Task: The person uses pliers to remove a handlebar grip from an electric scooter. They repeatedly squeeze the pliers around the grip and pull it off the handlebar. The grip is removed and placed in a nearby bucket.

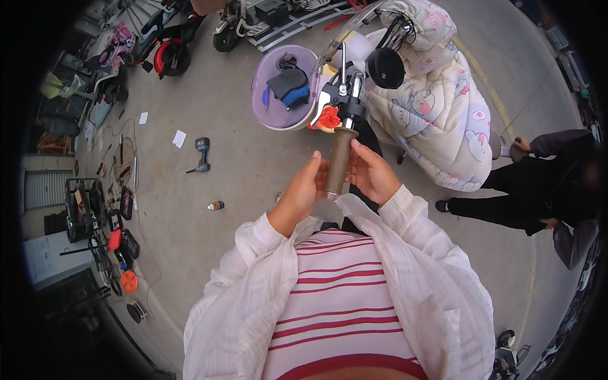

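Near the middle of the frame, slightly above centre, both hands meet around a brown handlebar grip [339,162] of a scooter. The left hand [304,190] cups the lower part of that rubber sleeve from the left side, fingers curled about it and thumb pointing up along its edge. The right hand [372,172] presses against it from the right, fingers folded around the back of the sleeve. Each hand's grip is closed on the sleeve, which runs up between the palms, its lower end at the wrists and its upper end clear of the fingertips.

Just above the sleeve sits the black handlebar clamp with a silver brake lever [334,94], and a red-orange part [329,118] touches the clamp's left side. Above right of it, a round black mirror [386,68] stands on its stalk. A pale quilted cover [437,107] printed with cartoon figures drapes the scooter toward the upper right. Left of the lever lies a lilac round basket [266,88] holding dark gloves.

On the concrete floor [240,158], left of the hands, lie a blue cordless drill [201,154] and a small spray can [216,205], well apart from the sleeve. Tools and boxes line the left edge of the frame. At the right edge another person in dark clothing [544,183] crouches.
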Action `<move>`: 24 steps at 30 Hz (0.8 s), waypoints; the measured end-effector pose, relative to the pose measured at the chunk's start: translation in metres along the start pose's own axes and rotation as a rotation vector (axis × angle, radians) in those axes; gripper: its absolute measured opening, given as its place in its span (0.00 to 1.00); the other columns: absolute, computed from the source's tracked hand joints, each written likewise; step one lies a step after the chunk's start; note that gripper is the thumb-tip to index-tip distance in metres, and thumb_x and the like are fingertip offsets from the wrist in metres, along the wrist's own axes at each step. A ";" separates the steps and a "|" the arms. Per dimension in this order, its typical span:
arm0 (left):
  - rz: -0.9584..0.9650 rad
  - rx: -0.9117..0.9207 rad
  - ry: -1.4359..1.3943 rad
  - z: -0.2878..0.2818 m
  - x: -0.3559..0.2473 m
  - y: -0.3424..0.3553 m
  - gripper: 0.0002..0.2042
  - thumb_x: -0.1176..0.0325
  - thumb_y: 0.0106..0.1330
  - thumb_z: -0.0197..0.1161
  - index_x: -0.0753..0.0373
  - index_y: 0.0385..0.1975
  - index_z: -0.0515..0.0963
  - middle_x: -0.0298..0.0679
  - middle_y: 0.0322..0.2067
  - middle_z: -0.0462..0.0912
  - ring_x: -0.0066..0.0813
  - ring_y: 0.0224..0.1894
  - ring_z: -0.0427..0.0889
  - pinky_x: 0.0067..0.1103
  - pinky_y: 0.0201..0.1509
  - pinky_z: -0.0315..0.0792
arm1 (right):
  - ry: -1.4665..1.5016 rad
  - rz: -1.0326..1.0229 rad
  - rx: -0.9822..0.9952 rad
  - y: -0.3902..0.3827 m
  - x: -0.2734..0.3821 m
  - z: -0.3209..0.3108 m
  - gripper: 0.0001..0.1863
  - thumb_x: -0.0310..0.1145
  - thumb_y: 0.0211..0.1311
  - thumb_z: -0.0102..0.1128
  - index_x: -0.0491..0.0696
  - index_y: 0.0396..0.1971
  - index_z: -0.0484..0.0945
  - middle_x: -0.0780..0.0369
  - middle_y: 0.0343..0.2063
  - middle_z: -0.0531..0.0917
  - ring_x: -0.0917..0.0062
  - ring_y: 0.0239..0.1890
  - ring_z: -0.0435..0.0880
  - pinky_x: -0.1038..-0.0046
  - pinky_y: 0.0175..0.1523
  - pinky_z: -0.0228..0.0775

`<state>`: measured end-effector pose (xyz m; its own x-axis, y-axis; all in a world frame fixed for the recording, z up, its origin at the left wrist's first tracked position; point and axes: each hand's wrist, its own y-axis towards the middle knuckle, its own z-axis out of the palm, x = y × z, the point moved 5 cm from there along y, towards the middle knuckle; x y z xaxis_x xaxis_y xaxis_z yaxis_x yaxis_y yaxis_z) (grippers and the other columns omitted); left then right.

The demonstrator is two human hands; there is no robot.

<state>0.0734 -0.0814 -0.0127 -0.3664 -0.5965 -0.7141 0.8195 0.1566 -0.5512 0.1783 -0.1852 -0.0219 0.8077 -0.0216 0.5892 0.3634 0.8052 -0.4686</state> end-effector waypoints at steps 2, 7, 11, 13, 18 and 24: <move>-0.007 0.005 -0.038 0.002 0.001 0.000 0.28 0.44 0.75 0.39 0.65 0.51 0.72 0.40 0.45 0.77 0.28 0.45 0.77 0.28 0.48 0.73 | 0.020 0.013 0.083 0.006 -0.001 0.004 0.25 0.52 0.70 0.49 0.44 0.51 0.74 0.61 0.45 0.80 0.74 0.47 0.78 0.69 0.55 0.68; -0.026 0.021 -0.104 0.011 -0.005 0.000 0.25 0.48 0.74 0.42 0.65 0.50 0.71 0.40 0.41 0.78 0.29 0.38 0.79 0.29 0.44 0.76 | 0.205 0.047 0.356 0.029 -0.006 0.016 0.31 0.55 0.65 0.53 0.41 0.53 0.71 0.57 0.48 0.77 0.67 0.56 0.74 0.63 0.63 0.63; -0.162 0.026 -0.062 0.021 -0.011 -0.003 0.17 0.57 0.70 0.52 0.65 0.47 0.72 0.38 0.33 0.79 0.27 0.34 0.79 0.27 0.41 0.76 | 0.401 -0.027 0.618 0.052 -0.015 0.030 0.35 0.61 0.57 0.59 0.43 0.49 0.73 0.57 0.45 0.77 0.65 0.52 0.75 0.61 0.62 0.64; -0.210 -0.016 0.043 0.028 -0.018 -0.001 0.14 0.61 0.67 0.56 0.65 0.43 0.73 0.36 0.31 0.78 0.25 0.32 0.78 0.25 0.38 0.75 | 0.563 -0.080 0.808 0.059 -0.021 0.043 0.35 0.62 0.53 0.63 0.44 0.46 0.74 0.57 0.43 0.77 0.66 0.48 0.76 0.60 0.60 0.65; -0.210 -0.227 0.364 0.044 -0.032 0.012 0.08 0.66 0.61 0.63 0.63 0.31 0.74 0.33 0.21 0.73 0.21 0.21 0.74 0.20 0.24 0.67 | 0.901 -0.310 1.268 0.081 -0.022 0.058 0.23 0.60 0.54 0.65 0.56 0.34 0.72 0.70 0.33 0.79 0.79 0.40 0.79 0.61 0.65 0.57; -0.043 -0.346 0.796 0.050 -0.036 0.020 0.11 0.64 0.55 0.68 0.60 0.29 0.73 0.32 0.20 0.73 0.20 0.18 0.73 0.18 0.19 0.65 | 0.948 -0.253 1.261 0.080 -0.019 0.051 0.15 0.48 0.62 0.61 0.57 0.25 0.68 0.74 0.17 0.73 0.82 0.30 0.77 0.63 0.62 0.61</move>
<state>0.1247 -0.0961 0.0236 -0.6990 0.1010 -0.7080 0.6654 0.4545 -0.5922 0.1679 -0.0901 -0.0370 0.9472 -0.1809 -0.2649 0.3161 0.6662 0.6754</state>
